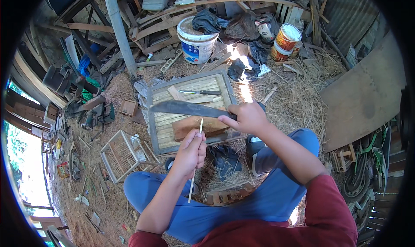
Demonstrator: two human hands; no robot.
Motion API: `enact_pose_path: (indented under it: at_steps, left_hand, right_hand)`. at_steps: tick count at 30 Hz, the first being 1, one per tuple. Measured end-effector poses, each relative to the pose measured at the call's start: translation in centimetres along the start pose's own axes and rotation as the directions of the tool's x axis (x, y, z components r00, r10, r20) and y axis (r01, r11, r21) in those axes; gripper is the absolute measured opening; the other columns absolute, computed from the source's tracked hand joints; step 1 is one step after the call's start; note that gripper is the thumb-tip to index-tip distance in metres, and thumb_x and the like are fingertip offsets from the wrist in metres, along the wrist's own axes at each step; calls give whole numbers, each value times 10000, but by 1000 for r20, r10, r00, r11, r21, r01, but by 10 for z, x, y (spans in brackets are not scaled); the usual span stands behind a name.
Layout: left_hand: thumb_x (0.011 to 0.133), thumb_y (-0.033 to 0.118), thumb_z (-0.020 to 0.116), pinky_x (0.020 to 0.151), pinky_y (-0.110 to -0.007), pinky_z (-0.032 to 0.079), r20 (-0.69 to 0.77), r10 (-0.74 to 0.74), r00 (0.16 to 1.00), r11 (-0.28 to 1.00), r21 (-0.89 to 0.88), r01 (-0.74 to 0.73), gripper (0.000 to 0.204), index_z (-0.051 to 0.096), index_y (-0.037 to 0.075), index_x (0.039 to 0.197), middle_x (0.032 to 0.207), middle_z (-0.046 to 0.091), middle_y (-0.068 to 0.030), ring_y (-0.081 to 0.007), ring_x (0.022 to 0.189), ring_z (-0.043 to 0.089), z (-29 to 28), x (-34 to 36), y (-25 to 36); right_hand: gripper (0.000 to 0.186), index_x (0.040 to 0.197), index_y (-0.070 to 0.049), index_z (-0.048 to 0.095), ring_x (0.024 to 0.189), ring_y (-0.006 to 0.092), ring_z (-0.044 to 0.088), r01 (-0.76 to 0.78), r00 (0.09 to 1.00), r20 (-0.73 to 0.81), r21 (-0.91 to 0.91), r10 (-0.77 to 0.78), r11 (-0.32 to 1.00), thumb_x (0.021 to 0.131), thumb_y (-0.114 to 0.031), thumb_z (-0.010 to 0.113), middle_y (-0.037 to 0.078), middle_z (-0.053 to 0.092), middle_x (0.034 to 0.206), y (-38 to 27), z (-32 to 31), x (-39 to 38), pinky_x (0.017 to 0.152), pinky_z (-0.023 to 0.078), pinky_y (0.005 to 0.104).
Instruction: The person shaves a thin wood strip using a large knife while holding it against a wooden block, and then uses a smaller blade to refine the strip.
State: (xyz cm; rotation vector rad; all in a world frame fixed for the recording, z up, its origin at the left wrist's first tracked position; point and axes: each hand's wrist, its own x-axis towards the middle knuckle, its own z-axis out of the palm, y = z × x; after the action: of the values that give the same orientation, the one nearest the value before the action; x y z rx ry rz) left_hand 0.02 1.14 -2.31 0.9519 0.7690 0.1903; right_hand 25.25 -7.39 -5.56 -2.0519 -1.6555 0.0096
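The big knife (183, 109) is hanging over the wooden block (214, 126), and the thin stick (191, 186) is pointing right up at it!
Shaving well here, I'd judge, is bracing the stick's tip on the block and taking shallow strokes, steering the edge clear of the left thumb; the left hand (190, 151) is sitting on the person's side of the block, its fingers pinching the stick mid-length, tip poking up over the block, tail trailing out toward the person; the right hand (250, 118) is working by the block's right end, fingers closing around the handle, blade stretching leftward past the block; whether it's touching the tip, I'm not able to tell.
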Motion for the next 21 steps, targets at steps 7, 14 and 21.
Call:
enact_pose_path:
  at_steps: [7,14,21]
  left_hand:
    - [1196,334,416,399,-258,145,-31,-13,999,1000,-21,12,217,497,171,1078,640,305,90,-29,445,206,3,5,-3]
    - [1194,324,421,403,-261,141,28,-71,997,997,-37,72,210,497,177,1066,639,315,83,-33,450,212,1,0,-9]
    - [1199,312,397,411,-249,166,17,-98,995,995,-6,98,213,482,170,1064,655,338,78,-36,451,221,-6,-4,-10]
  right_hand:
    - [684,694,-107,702,537,367,686,117,990,77,-7,-116,993,943,-740,635,144,648,573,-5,5,-9,517,536,471]
    - [678,730,-97,738,577,376,710,45,994,102,3,-45,999,959,-726,626,167,676,617,-8,-1,-2,564,575,482]
    - [699,727,-91,734,563,386,693,123,977,170,28,-126,992,967,-736,611,166,663,600,-13,2,-20,558,556,483]
